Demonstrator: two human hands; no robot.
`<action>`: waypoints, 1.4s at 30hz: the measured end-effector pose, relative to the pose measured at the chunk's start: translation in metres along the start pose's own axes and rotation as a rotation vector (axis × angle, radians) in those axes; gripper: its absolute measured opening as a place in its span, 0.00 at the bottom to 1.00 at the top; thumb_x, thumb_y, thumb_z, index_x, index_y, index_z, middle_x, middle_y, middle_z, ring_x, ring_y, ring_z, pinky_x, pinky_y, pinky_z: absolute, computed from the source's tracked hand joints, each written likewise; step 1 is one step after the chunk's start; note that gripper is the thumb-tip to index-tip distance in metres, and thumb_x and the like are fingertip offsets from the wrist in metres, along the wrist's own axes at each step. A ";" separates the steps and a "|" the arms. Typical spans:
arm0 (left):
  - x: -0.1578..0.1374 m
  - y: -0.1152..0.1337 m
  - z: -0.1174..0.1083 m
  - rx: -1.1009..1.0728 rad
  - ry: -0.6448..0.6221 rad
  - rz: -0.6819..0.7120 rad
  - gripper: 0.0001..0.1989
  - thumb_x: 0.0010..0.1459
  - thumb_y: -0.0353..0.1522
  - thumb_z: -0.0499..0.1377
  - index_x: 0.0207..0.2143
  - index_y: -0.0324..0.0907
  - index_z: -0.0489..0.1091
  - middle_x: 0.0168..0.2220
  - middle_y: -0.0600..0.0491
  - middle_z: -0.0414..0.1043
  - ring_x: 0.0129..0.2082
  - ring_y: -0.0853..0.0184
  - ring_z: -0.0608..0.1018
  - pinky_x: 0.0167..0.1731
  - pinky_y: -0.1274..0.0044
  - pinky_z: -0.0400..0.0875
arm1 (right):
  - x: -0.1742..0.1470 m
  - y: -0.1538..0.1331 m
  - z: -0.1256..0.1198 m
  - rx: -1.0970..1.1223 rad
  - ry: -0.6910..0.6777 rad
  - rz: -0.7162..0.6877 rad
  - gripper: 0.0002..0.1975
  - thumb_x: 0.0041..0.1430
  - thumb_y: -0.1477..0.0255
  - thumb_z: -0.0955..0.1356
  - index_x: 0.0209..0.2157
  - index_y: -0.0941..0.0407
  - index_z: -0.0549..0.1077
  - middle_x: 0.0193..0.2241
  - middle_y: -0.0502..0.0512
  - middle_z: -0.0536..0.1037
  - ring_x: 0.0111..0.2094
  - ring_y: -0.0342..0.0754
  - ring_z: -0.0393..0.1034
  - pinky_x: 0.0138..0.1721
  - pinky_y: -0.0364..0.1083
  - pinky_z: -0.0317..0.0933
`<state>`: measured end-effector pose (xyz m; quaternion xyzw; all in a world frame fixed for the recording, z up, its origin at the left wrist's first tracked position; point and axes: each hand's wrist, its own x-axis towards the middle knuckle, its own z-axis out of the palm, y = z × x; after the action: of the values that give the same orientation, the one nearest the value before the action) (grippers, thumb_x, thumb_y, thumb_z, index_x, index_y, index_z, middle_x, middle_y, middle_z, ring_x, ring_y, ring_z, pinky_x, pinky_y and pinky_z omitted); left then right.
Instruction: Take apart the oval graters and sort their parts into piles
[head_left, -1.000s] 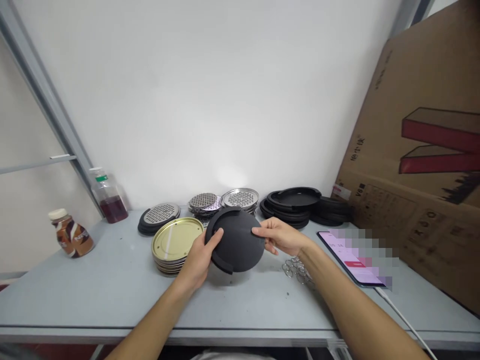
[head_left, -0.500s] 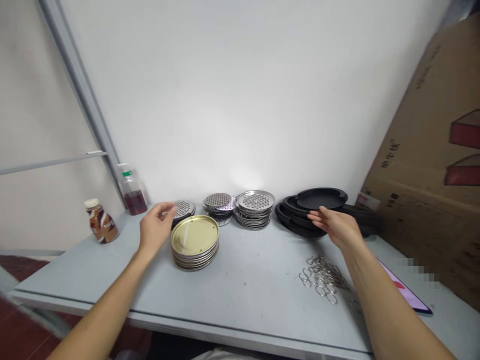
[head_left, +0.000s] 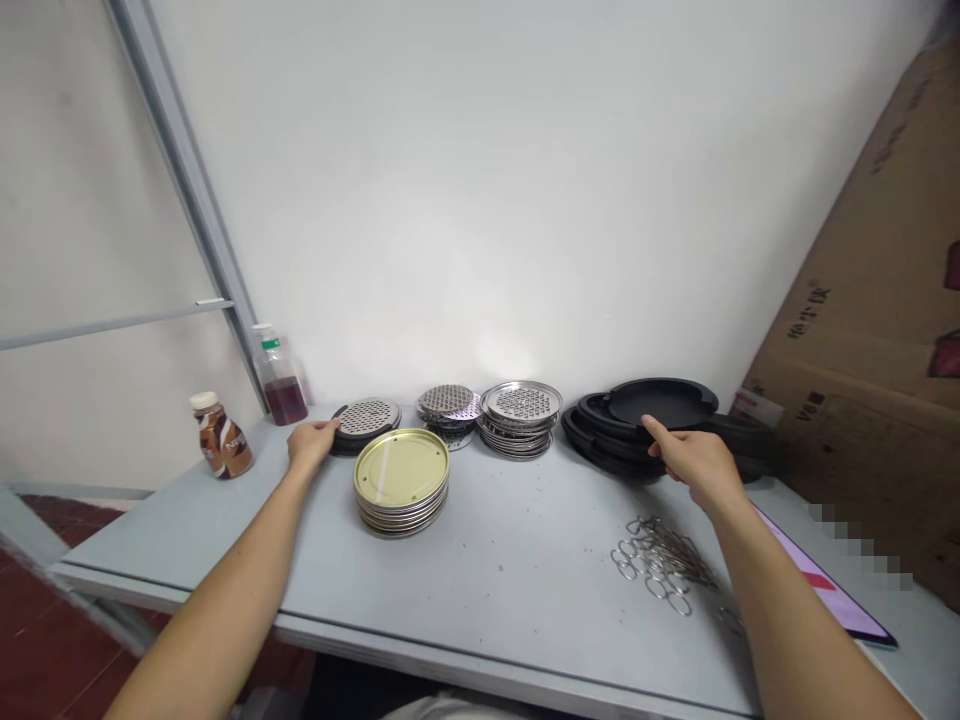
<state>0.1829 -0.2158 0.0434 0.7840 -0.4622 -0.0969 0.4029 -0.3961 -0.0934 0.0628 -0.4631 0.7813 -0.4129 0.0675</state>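
At the back left, my left hand (head_left: 311,445) is closed on the edge of a black-rimmed perforated disc (head_left: 369,416) lying on a low pile. My right hand (head_left: 697,468) grips the front rim of the top black round tray (head_left: 660,400), thumb above and fingers partly hidden below. That tray rests tilted on a stack of similar black pieces (head_left: 600,445). Between my hands are a stack of gold-coloured round lids (head_left: 403,468), a pile of perforated metal discs (head_left: 450,402) and a stack of silver grater discs (head_left: 523,402).
Loose metal rings with stems (head_left: 664,560) lie before my right hand, beside a tablet-like screen (head_left: 825,580). A brown drink bottle (head_left: 223,440) and a bottle of red liquid (head_left: 283,395) stand left. A large cardboard box (head_left: 862,350) leans at right; a wall (head_left: 480,200) rises behind.
My left hand has moved from the air down to the black-rimmed perforated disc. My right hand has closed on the black tray's rim. The view has shifted slightly.
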 end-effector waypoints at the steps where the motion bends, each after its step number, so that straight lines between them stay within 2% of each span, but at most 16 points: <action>1: 0.000 -0.001 -0.002 -0.015 0.017 -0.017 0.20 0.52 0.44 0.59 0.36 0.36 0.78 0.39 0.40 0.80 0.46 0.46 0.78 0.48 0.64 0.69 | -0.002 -0.005 -0.002 -0.030 -0.025 0.042 0.30 0.55 0.48 0.62 0.18 0.58 0.77 0.07 0.57 0.67 0.11 0.49 0.62 0.19 0.48 0.54; 3: -0.001 0.000 -0.005 -0.050 0.062 -0.048 0.20 0.50 0.44 0.61 0.35 0.36 0.78 0.38 0.39 0.79 0.45 0.44 0.77 0.47 0.61 0.69 | -0.008 -0.015 -0.005 -0.082 -0.040 0.089 0.27 0.54 0.50 0.63 0.17 0.57 0.76 0.09 0.57 0.69 0.14 0.51 0.64 0.22 0.48 0.55; 6: -0.004 0.004 -0.009 -0.130 0.137 -0.063 0.18 0.45 0.42 0.64 0.34 0.38 0.78 0.38 0.40 0.79 0.46 0.43 0.76 0.49 0.57 0.67 | -0.019 -0.031 -0.007 -0.138 0.032 0.021 0.24 0.54 0.53 0.65 0.15 0.55 0.75 0.13 0.57 0.72 0.19 0.52 0.67 0.26 0.48 0.55; 10: -0.007 0.006 -0.012 -0.318 0.238 -0.088 0.17 0.43 0.35 0.66 0.37 0.36 0.77 0.35 0.46 0.78 0.42 0.51 0.78 0.49 0.61 0.69 | -0.038 -0.052 0.001 -0.077 0.061 -0.101 0.24 0.55 0.54 0.65 0.14 0.54 0.73 0.14 0.56 0.73 0.21 0.51 0.67 0.28 0.47 0.54; 13: -0.006 0.007 -0.019 -0.506 0.301 -0.134 0.20 0.44 0.32 0.65 0.41 0.33 0.75 0.32 0.48 0.76 0.35 0.58 0.79 0.40 0.65 0.74 | -0.055 -0.064 0.011 0.016 0.051 -0.216 0.25 0.57 0.54 0.65 0.15 0.55 0.72 0.13 0.53 0.71 0.21 0.48 0.65 0.28 0.46 0.53; 15: -0.005 0.012 -0.031 -0.642 0.314 -0.126 0.21 0.47 0.31 0.63 0.45 0.32 0.73 0.31 0.49 0.75 0.32 0.63 0.78 0.35 0.69 0.76 | -0.066 -0.071 0.016 0.087 0.049 -0.288 0.25 0.58 0.54 0.65 0.15 0.56 0.72 0.12 0.50 0.68 0.20 0.45 0.62 0.28 0.45 0.52; 18: -0.014 0.031 -0.057 -0.805 0.293 -0.052 0.21 0.50 0.31 0.61 0.48 0.34 0.72 0.33 0.52 0.75 0.30 0.69 0.78 0.34 0.76 0.76 | -0.081 -0.082 0.022 0.217 0.018 -0.381 0.25 0.58 0.53 0.66 0.17 0.57 0.72 0.13 0.48 0.64 0.20 0.42 0.58 0.27 0.45 0.51; 21: -0.050 0.063 -0.077 -0.957 0.144 0.100 0.20 0.45 0.32 0.67 0.43 0.36 0.75 0.32 0.52 0.76 0.30 0.70 0.78 0.35 0.78 0.76 | -0.096 -0.096 0.024 0.445 -0.179 -0.361 0.22 0.55 0.52 0.68 0.23 0.57 0.73 0.16 0.47 0.66 0.21 0.42 0.60 0.26 0.44 0.55; 24: -0.116 0.099 -0.078 -0.935 0.008 0.301 0.21 0.41 0.34 0.71 0.40 0.39 0.78 0.34 0.51 0.78 0.32 0.67 0.79 0.34 0.79 0.75 | -0.112 -0.111 0.025 0.761 -0.518 -0.250 0.22 0.53 0.53 0.70 0.39 0.57 0.74 0.26 0.51 0.73 0.28 0.47 0.70 0.30 0.46 0.64; 26: -0.165 0.117 -0.070 -0.822 -0.081 0.336 0.18 0.45 0.37 0.70 0.40 0.41 0.78 0.35 0.51 0.79 0.32 0.66 0.79 0.30 0.80 0.74 | -0.121 -0.118 0.024 0.902 -0.702 -0.195 0.25 0.53 0.54 0.70 0.47 0.56 0.71 0.35 0.55 0.75 0.37 0.51 0.73 0.34 0.48 0.68; 29: -0.221 0.132 -0.052 -0.789 -0.330 0.294 0.19 0.50 0.41 0.66 0.43 0.42 0.77 0.25 0.53 0.77 0.23 0.65 0.78 0.22 0.78 0.72 | -0.125 -0.118 0.021 0.928 -0.839 -0.129 0.24 0.52 0.58 0.73 0.47 0.55 0.71 0.40 0.56 0.76 0.41 0.50 0.72 0.37 0.46 0.68; 31: -0.243 0.133 -0.041 -0.790 -0.401 0.323 0.16 0.53 0.41 0.65 0.42 0.44 0.76 0.27 0.53 0.77 0.22 0.66 0.77 0.21 0.79 0.71 | -0.120 -0.111 0.018 0.889 -0.882 -0.069 0.21 0.48 0.62 0.76 0.41 0.58 0.73 0.37 0.55 0.78 0.38 0.48 0.73 0.37 0.45 0.66; 34: -0.258 0.125 -0.026 -0.770 -0.422 0.430 0.10 0.54 0.39 0.63 0.37 0.45 0.77 0.43 0.50 0.76 0.28 0.68 0.78 0.26 0.80 0.72 | -0.106 -0.098 0.016 0.841 -0.930 0.026 0.18 0.41 0.66 0.79 0.31 0.60 0.74 0.30 0.54 0.78 0.31 0.46 0.73 0.34 0.45 0.65; 36: -0.264 0.116 -0.017 -0.769 -0.488 0.429 0.10 0.55 0.39 0.63 0.36 0.44 0.77 0.49 0.50 0.72 0.31 0.69 0.78 0.30 0.79 0.73 | -0.099 -0.092 0.016 0.818 -0.967 0.058 0.18 0.39 0.67 0.80 0.28 0.61 0.74 0.27 0.54 0.78 0.28 0.46 0.72 0.31 0.44 0.65; 39: -0.271 0.098 -0.007 -0.803 -0.627 0.319 0.12 0.55 0.40 0.63 0.39 0.43 0.74 0.48 0.50 0.70 0.31 0.70 0.78 0.33 0.79 0.73 | -0.095 -0.089 0.019 0.777 -1.048 0.079 0.17 0.38 0.66 0.80 0.27 0.62 0.76 0.24 0.55 0.79 0.25 0.46 0.73 0.28 0.44 0.65; 42: -0.275 0.081 -0.002 -0.834 -0.692 0.227 0.13 0.55 0.41 0.63 0.38 0.42 0.70 0.45 0.52 0.72 0.30 0.71 0.77 0.32 0.80 0.71 | -0.094 -0.087 0.022 0.747 -1.117 0.107 0.17 0.39 0.65 0.79 0.27 0.63 0.77 0.24 0.57 0.80 0.25 0.47 0.74 0.28 0.45 0.67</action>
<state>-0.0206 -0.0142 0.0425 0.4256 -0.5718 -0.4797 0.5116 -0.2748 -0.0531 0.0840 -0.5134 0.4555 -0.3502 0.6375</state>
